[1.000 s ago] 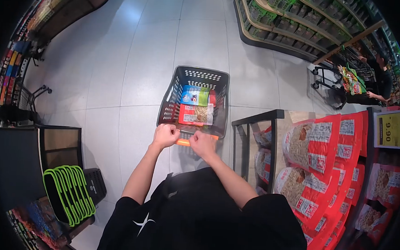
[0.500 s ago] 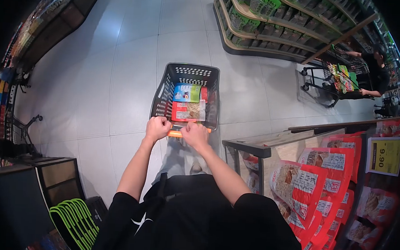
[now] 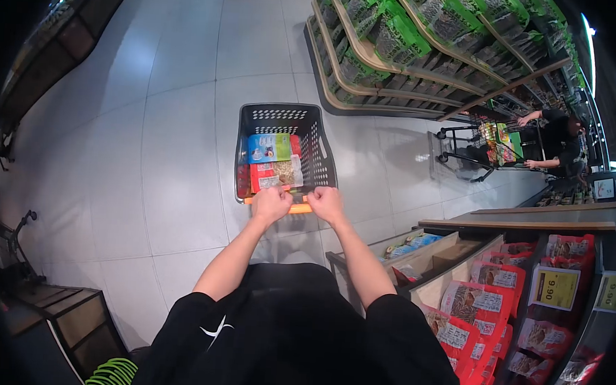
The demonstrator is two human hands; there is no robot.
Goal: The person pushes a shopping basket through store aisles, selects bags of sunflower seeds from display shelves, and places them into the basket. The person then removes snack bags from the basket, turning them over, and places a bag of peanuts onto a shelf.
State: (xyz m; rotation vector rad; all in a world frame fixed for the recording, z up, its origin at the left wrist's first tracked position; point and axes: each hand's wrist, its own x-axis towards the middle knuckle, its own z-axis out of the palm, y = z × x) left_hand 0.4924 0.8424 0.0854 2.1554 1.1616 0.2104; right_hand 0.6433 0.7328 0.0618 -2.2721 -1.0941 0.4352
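**Fingers (image 3: pixel 284 200) wrapped around an orange handle (image 3: pixel 298 208)**

My left hand (image 3: pixel 272 204) grips its left side; just beyond, the dark basket (image 3: pixel 313 154) holds a blue-and-green packet (image 3: pixel 268 148) and red packets (image 3: pixel 261 178); my right hand (image 3: pixel 326 204) grips too; farther right, red bags (image 3: pixel 464 305).

One head-worn view, forward and down over the basket (image 3: pixel 317 158)

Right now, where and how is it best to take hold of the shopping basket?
Probably by its orange handle, coming from the near side and gripping over it from above. This slim bar runs crosswise along the near side of the basket, seemingly long enough for two: the left hand and right hand both grip it, with some bar showing between.
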